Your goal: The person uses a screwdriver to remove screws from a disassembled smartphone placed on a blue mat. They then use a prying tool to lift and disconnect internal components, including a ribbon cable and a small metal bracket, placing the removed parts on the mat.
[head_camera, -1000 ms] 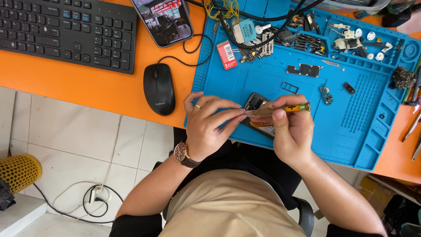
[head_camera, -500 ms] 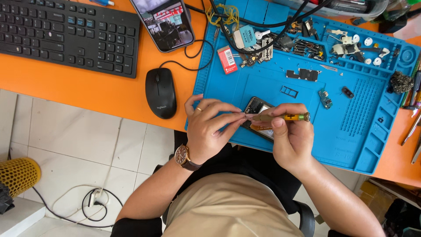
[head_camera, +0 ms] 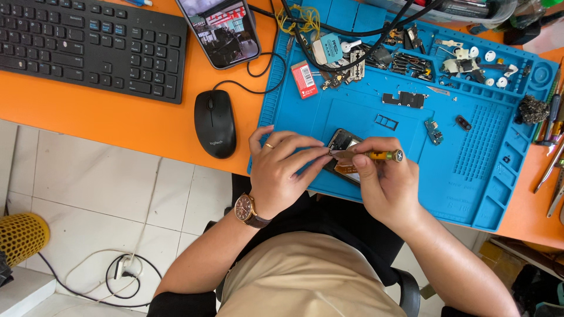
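Opened phone (head_camera: pixel 343 154) worked with a yellow-handled screwdriver (head_camera: pixel 376 155), near edge of the blue repair mat (head_camera: pixel 470 176).

Right hand (head_camera: pixel 385 188): grip closed around the screwdriver handle, thumb on top; shaft lies nearly level, tip pointing toward the person's left, into the phone. Left hand (head_camera: pixel 282 170): fingers pinched together at the tip end, touching phone and tool; whether they hold a screw or just steady the bit I cannot tell. Phone mostly hidden under both hands; its long axis seems to run diagonally, top corner away from the person, but that is uncertain. Judgement: to do this well, keep the left fingers bracing the bit, press straight along the shaft, turn slowly, so the tip does not skate. Black mouse (head_camera: pixel 215 123) just off the mat on the orange surface (head_camera: pixel 117 117).
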